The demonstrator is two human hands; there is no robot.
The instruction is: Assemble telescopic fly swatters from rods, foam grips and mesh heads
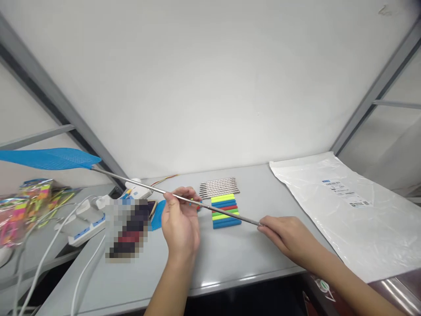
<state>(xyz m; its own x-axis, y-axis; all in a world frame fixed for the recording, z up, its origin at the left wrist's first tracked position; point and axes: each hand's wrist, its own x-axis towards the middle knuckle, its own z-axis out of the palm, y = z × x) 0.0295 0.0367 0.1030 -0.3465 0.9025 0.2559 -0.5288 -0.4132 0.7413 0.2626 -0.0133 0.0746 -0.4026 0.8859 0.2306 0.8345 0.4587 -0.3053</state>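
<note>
Across both of your grips lies the slim metal rod (131,180), slanting down from the left to its end at the right grip. Its blue mesh head (55,158) reaches out beyond your left grip (182,221), and the far tip is cut off from view. That left grip is closed lightly, thumb against the rod with the fingers behind; your right grip (286,235) is clamped on the rod's end.

The step looks like managing the rod at length with both grips. To do it well, hold the two in one straight line so the thin rod isn't bent, let the left one carry the weight of the head, and apply any force along the rod with the right.

Beyond and between your grips, a row of silver rods (219,188) rests on the worktop (256,265), with coloured tubes (226,215) nearer you. Just left of your left grip lies a flat blue piece (158,217); farther left is a power strip (87,230), best avoided by the head. Right of your right grip spreads a white plastic package (348,228).
</note>
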